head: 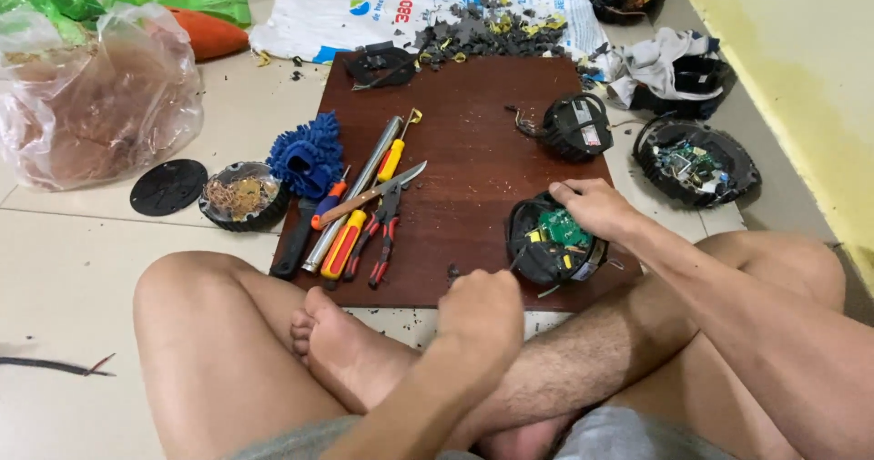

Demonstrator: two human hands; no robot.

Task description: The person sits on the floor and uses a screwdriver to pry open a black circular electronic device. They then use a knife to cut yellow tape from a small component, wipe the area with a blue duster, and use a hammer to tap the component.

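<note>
I sit cross-legged on the pale tiled floor (73,269), and in front of my knees lies the dark red-brown wooden board (473,151) that serves as my work surface. At its far edge a heap of dark grey and yellow broken plastic scraps (482,28) spills onto a white printed sack (364,10). Along the board's left side my tools lie in a row, long axes running near-to-far: a silver metal tube (355,192), a yellow-and-orange-handled screwdriver (346,242), red-handled pliers (382,237), with a blue fluffy microfibre cloth (307,155) just beside them. Far right on the board sits a second round black housing with a white label (575,125); off the board to the right another opened black round casing with circuitry (696,161) rests on the tiles

The piece I work on, the round black plastic unit with the green circuit board showing (553,240), sits at the board's near right corner, tilted toward me. My right hand (596,207) lies on its far upper rim, fingers curled down over the edge, gripping it steady. My left hand (481,310) is closed in a fist just near and left of the unit; a thin dark shaft seems to run from it toward the unit's left edge, though what tool I grip I cannot tell. So the unit lies far and right of my left hand, touching my right
</note>
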